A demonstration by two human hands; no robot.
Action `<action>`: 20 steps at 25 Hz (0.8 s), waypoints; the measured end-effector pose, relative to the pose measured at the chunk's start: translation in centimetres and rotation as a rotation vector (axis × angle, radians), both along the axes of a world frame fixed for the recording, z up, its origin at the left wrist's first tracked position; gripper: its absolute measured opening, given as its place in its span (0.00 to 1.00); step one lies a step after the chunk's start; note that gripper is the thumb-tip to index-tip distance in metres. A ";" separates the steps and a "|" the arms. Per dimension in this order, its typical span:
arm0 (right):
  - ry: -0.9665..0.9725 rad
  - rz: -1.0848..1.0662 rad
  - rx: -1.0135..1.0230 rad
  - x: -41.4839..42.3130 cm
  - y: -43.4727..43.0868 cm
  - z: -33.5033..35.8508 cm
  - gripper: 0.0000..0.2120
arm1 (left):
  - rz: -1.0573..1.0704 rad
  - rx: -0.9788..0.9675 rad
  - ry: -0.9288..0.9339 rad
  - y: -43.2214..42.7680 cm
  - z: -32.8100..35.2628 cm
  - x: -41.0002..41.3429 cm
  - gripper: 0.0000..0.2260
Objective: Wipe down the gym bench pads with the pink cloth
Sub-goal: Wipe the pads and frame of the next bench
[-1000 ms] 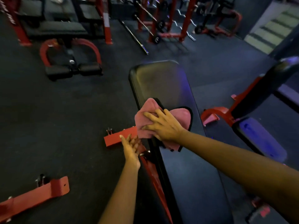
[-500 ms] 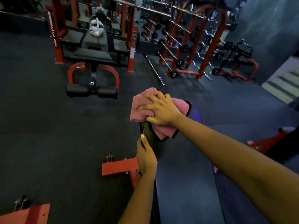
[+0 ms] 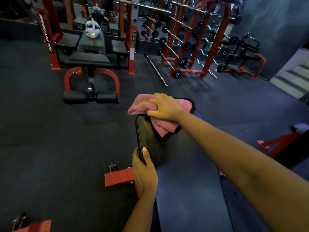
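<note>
Your right hand (image 3: 164, 107), grip bunching the pink cloth (image 3: 142, 104), sits at the bench pad (image 3: 150, 139) far end; the pad's long axis runs back toward you. Left hand (image 3: 144, 171) clamps its near-left edge.

Right hand (image 3: 164, 107) clamps the bunched pink cloth (image 3: 164, 127) onto the far end of the black bench pad (image 3: 187, 178), left hand (image 3: 144, 173) grips the pad's near left edge, thumb on top, with a red bench foot (image 3: 117, 177) on the floor just left.
</note>
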State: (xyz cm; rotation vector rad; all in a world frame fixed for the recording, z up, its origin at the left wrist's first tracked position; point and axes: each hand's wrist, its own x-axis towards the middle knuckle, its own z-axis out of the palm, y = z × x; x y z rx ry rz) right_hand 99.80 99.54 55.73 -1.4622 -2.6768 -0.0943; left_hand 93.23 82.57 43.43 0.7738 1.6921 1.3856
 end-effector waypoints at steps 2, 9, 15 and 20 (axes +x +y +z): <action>0.049 -0.060 -0.025 1.8 0.6 0.1 0.30 | 0.028 0.137 0.183 0.0 1.7 -0.3 0.25; 0.156 -0.199 -0.059 7.8 1.8 -0.1 0.21 | -0.465 0.480 1.251 6.1 4.1 1.6 0.25; 0.321 -0.358 -0.132 13.2 3.2 -1.9 0.25 | -0.581 0.395 1.617 6.7 2.1 2.3 0.29; 0.724 -0.605 -0.113 17.4 -2.3 -6.3 0.28 | -0.594 0.387 1.640 6.5 2.3 2.5 0.31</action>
